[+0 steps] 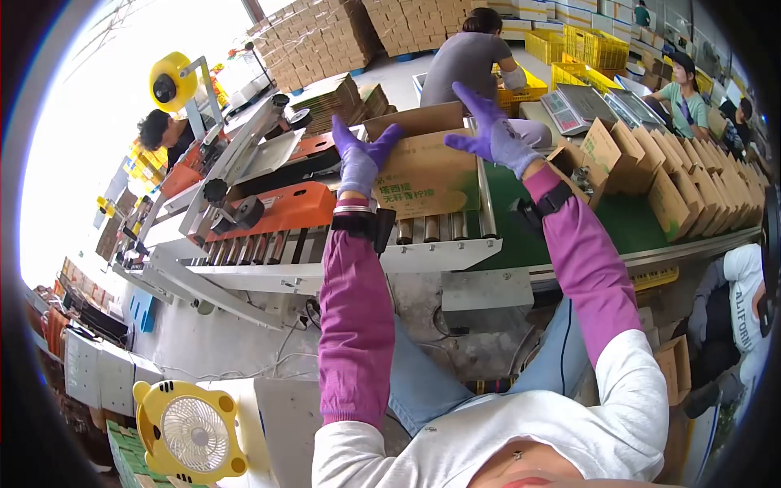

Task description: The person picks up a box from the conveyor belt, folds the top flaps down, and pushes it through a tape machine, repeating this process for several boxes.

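Observation:
A brown cardboard box (429, 180) with green printing stands on the metal rollers in front of me, a raised flap at its far side. My left hand (360, 159), in a purple glove, is at the box's left edge with thumb and fingers spread apart. Over the box's right edge reaches my right hand (498, 137), also purple-gloved, its fingers stretched wide and the thumb toward the printed top. Both hands are open, one on each side of the box. Below it, several bare rollers (431, 228) show.
To the left is a carton-taping machine (285, 207) with orange plates and a yellow tape roll (172, 81). On the right, several open cartons (683, 191) line the green conveyor belt (521, 236). A person (468, 69) sits across; others are farther off. A yellow fan (193, 431) stands lower left.

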A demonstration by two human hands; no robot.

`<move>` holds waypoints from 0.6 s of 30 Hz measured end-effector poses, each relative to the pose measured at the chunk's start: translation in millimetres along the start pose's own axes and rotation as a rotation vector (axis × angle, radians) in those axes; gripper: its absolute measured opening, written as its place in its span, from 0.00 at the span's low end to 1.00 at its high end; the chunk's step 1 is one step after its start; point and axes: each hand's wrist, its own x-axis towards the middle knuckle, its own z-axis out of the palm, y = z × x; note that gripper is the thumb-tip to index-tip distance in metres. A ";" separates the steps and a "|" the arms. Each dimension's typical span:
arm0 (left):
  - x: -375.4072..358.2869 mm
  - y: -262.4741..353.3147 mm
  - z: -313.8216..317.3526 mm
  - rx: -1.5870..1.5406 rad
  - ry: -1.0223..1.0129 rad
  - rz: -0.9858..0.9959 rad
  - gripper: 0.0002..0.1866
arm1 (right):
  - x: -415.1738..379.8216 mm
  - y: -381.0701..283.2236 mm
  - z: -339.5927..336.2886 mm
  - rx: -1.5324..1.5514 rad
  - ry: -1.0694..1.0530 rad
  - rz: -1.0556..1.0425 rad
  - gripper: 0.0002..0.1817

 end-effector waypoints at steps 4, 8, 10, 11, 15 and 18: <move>-6.1 13.1 -19.2 -0.919 -0.488 -0.900 0.25 | -17.7 15.0 24.1 0.194 0.013 0.051 0.44; -16.8 11.2 -20.1 -0.786 -0.343 -0.898 0.16 | -27.1 3.4 31.3 0.438 0.288 0.220 0.37; -16.9 12.6 -17.5 -0.871 -0.333 -0.918 0.15 | -28.0 7.6 25.8 0.756 -0.027 0.476 0.26; -17.7 13.7 -18.3 -0.731 -0.377 -0.849 0.14 | -30.1 8.3 28.3 0.759 0.001 0.448 0.15; -22.5 13.5 -15.5 -0.817 -0.368 -0.825 0.11 | -37.7 10.5 29.2 0.882 0.004 0.527 0.13; -12.9 35.4 -25.2 0.202 -0.466 -0.078 0.15 | -36.0 14.4 30.1 0.710 -0.040 0.509 0.11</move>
